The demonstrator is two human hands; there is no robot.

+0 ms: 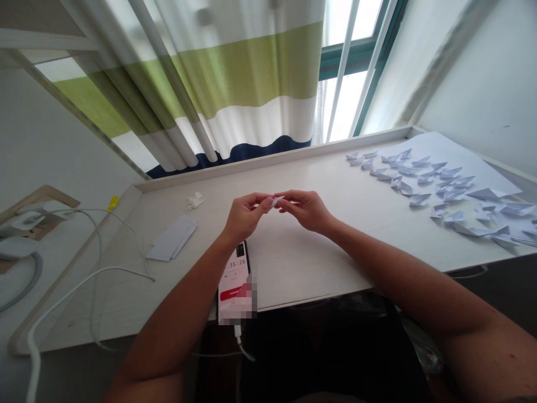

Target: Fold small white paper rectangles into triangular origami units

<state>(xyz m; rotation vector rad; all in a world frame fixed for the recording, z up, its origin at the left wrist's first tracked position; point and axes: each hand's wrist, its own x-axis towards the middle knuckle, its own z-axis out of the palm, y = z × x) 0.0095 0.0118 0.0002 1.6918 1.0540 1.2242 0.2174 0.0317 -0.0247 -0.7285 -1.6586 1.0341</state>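
Note:
A small piece of folded white paper [275, 202] is pinched between my two hands above the middle of the white desk. My left hand [248, 212] grips its left side with thumb and fingers. From the other side, my right hand [306, 210] holds it with bent fingers, which partly hide its shape. Many small folded paper boats [423, 176] are spread over the right part of the desk. Left of my hands lies a stack of white paper sheets [174, 238].
A phone [235, 285] with a timer on screen lies under my left forearm, its cable plugged in. Crumpled paper [195, 200] sits at the back left. White cables [100, 268] cross the left edge. A large white sheet [470, 159] lies behind the boats, and a raised rim [268, 159] borders the desk.

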